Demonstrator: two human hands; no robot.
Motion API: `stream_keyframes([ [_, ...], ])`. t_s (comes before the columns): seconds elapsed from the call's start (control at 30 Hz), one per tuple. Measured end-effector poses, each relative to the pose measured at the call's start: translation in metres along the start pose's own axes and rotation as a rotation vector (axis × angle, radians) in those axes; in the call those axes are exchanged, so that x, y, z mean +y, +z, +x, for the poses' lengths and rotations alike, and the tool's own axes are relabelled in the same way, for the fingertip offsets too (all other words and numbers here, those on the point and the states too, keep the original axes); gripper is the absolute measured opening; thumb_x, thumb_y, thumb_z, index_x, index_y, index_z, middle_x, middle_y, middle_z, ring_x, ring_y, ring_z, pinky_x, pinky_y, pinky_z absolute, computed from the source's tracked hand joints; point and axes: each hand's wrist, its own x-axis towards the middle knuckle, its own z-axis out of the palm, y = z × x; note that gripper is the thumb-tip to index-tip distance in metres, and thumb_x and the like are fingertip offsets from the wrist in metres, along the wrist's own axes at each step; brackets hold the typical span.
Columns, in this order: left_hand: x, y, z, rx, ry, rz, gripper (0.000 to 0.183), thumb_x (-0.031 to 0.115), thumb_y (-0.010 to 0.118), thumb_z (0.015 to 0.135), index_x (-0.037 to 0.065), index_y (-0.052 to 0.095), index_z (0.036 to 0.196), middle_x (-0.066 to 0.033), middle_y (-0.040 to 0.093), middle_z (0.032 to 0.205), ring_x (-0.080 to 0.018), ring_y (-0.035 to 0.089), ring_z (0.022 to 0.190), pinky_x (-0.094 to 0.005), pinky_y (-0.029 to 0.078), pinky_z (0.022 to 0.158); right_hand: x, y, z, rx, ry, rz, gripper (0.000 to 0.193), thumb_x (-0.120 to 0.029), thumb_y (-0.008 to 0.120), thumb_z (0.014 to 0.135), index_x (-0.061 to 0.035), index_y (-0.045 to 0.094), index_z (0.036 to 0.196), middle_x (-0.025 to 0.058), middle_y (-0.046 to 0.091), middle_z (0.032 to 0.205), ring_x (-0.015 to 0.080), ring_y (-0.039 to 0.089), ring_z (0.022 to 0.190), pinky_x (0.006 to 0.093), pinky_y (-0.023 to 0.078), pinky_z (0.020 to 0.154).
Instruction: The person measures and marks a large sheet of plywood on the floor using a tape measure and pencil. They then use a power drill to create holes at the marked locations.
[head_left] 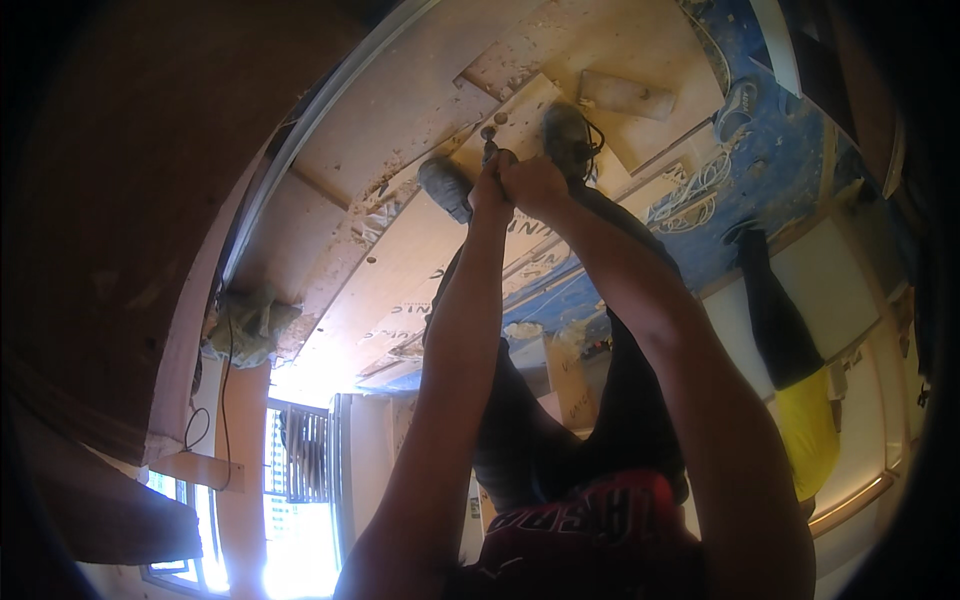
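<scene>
Both my arms stretch out over a plywood board (400, 285) between my dark shoes. My left hand (488, 190) and my right hand (536, 186) are close together, fingers closed around a dark tool (490, 146) with a rounded end. That end points at the board, beside a round hole (501, 118). My hands cover most of the tool, so its kind cannot be made out. My left shoe (445, 187) and right shoe (568, 140) flank it on the board.
A loose wood piece (626, 94) lies beyond my right shoe. Coiled pale cable (692, 195) rests on the blue floor covering (725, 235) to the right. Another person in a yellow top (808, 430) stands at the right. A crumpled cloth (250, 325) is at the left.
</scene>
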Motion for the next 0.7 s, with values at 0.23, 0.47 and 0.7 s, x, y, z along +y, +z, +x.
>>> stream_keyframes([
  [0.23,-0.002,-0.003,0.004,-0.017,0.001,0.002,0.037,0.018,0.072,0.092,-0.003,0.059,0.119,-0.0096,0.066,0.105,-0.0208,0.068,0.094,-0.0343,0.059,0.081,0.004,0.005,0.001,0.033,-0.013,0.009,0.025,-0.018,0.056,0.092,0.0009,0.054,0.109,0.0123,0.072,0.073,0.0300,0.073,0.066,0.0427,0.057,0.060],
  [0.47,-0.004,-0.003,0.011,0.003,-0.004,-0.010,0.036,0.019,0.071,0.093,-0.002,0.059,0.119,-0.0103,0.067,0.106,-0.0216,0.068,0.096,-0.0357,0.059,0.082,0.008,0.007,0.003,0.022,-0.019,0.032,0.026,-0.018,0.057,0.092,0.0005,0.053,0.110,0.0128,0.072,0.073,0.0306,0.073,0.066,0.0425,0.057,0.059],
  [0.7,0.002,0.001,-0.002,-0.026,-0.020,-0.002,0.036,0.020,0.069,0.095,-0.003,0.059,0.121,-0.0118,0.066,0.108,-0.0234,0.068,0.098,-0.0364,0.059,0.085,0.001,0.009,0.006,0.043,0.006,0.049,0.024,-0.018,0.056,0.093,0.0005,0.055,0.109,0.0134,0.072,0.073,0.0310,0.073,0.067,0.0426,0.057,0.059],
])
